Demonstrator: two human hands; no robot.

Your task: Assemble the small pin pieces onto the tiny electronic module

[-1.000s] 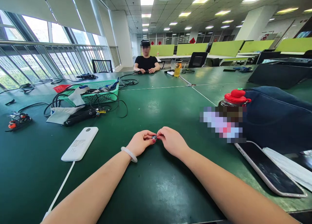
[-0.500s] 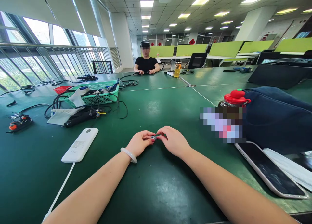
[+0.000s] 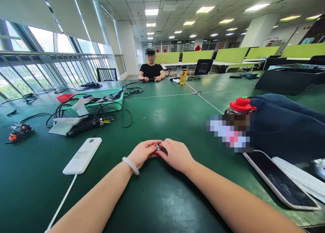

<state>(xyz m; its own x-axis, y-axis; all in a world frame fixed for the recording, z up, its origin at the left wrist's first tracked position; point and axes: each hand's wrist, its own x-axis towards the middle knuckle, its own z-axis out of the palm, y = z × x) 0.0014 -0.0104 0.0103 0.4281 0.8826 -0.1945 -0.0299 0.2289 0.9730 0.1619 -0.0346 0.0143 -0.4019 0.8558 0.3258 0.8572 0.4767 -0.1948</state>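
A small silvery-dark object (image 3: pixel 158 147), too small for me to name, sits between my two hands over the middle of the green table (image 3: pixel 162 121). My left hand (image 3: pixel 143 152), with a pale bangle (image 3: pixel 131 165) at its wrist, pinches it between thumb and fingers. From the other side my right hand (image 3: pixel 176 154) closes its fingertips on the same piece. Fingers cover much of it, so its full shape is hidden.
At left lie a white power bank (image 3: pixel 82 157) with a cable, and a green basket (image 3: pixel 108 106) with cords and fabric. To the right are a phone (image 3: pixel 280 179), a red-lidded bottle (image 3: pixel 242 106) and a dark blue bag (image 3: pixel 286 124). Across the table sits a person (image 3: pixel 151 70).
Both hands have drawn closer together around the small object, which appears turned and more covered by fingers. The camera has tilted up slightly, so the scene sits a little lower.
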